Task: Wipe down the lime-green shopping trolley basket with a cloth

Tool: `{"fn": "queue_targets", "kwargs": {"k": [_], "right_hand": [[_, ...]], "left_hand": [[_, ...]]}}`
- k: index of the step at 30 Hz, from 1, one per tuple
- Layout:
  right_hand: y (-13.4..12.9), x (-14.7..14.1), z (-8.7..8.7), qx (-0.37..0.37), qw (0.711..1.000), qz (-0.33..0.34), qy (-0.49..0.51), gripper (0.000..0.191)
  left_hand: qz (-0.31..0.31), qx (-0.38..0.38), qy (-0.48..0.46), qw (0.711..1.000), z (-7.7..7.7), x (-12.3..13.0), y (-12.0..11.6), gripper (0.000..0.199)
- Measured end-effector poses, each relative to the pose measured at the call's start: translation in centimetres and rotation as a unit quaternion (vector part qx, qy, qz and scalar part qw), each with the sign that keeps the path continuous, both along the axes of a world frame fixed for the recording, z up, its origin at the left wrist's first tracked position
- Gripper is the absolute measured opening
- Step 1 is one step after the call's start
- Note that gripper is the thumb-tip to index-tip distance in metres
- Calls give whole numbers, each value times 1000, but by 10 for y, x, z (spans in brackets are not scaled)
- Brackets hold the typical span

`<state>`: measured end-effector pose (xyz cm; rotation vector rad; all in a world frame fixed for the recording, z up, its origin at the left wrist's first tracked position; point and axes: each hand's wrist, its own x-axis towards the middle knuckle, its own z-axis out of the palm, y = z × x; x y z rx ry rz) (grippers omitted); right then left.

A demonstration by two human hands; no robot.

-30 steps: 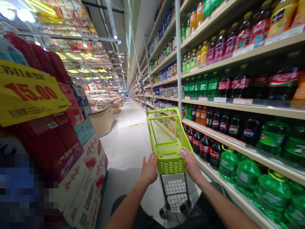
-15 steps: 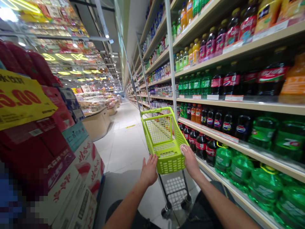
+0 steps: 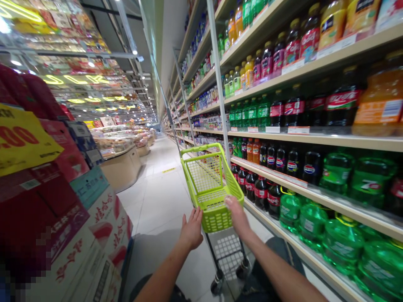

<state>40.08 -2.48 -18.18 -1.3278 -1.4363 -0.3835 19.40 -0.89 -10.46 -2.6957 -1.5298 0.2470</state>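
A lime-green shopping cart basket (image 3: 217, 220) on a dark wheeled frame (image 3: 229, 253) stands right in front of my legs. My left hand (image 3: 191, 230) lies against the basket's near left corner with its fingers stretched out. At the near rim, toward the right corner, my right hand (image 3: 238, 217) has its fingers closed on a small white crumpled piece that looks like a wipe or tissue (image 3: 228, 202). Its exact kind is mostly hidden by the fingers. The basket's slatted seat and wire back panel (image 3: 209, 174) show inside.
Along the right run shelves (image 3: 267, 174) of drink bottles, with large green bottles (image 3: 340, 235) on the bottom level. Stacked drink cartons (image 3: 103, 226) with a yellow price sign (image 3: 25, 138) rise at the left. A pale tiled aisle (image 3: 154, 180) leads ahead past wooden display counters (image 3: 121, 167).
My right hand has moved left along the near rim, away from the right corner, with the white piece. The view has shifted slightly right. My left hand stays by the left corner.
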Motion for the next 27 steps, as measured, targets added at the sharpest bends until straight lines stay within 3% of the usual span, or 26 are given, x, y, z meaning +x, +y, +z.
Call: {"fn": "queue_targets", "kwargs": {"k": [3,6,9,13,15,19,21,23,27], "right_hand": [[5,-63,-3,-7,996,65,-60,43],[4,-82,-4,-13,991,95,-97,48],[-3,-71,-21,-7,985,106,-134,47],[-15,-57,-59,-8,971,138,-194,40],[-21,-50,-59,-10,974,130,-185,41],[-24,-26,-15,31,988,88,-124,47],[-23,-19,-5,48,992,65,-101,49],[-24,-18,-17,45,991,61,-112,52],[-36,-16,-57,18,985,81,-148,56]], "left_hand": [[-9,-11,-7,1000,3,-2,1,93],[-1,-14,-24,1000,2,-11,1,93],[15,-33,-42,998,-4,-19,-3,96],[-26,-82,-61,994,-9,-21,-11,95],[-28,-83,-71,994,-9,-19,-13,93],[18,-45,-98,994,-11,-12,-15,87],[25,-41,-112,993,-13,-7,-18,83],[13,-46,-116,992,-16,-1,-23,81],[-33,-44,-112,992,-14,13,-30,83]]}}
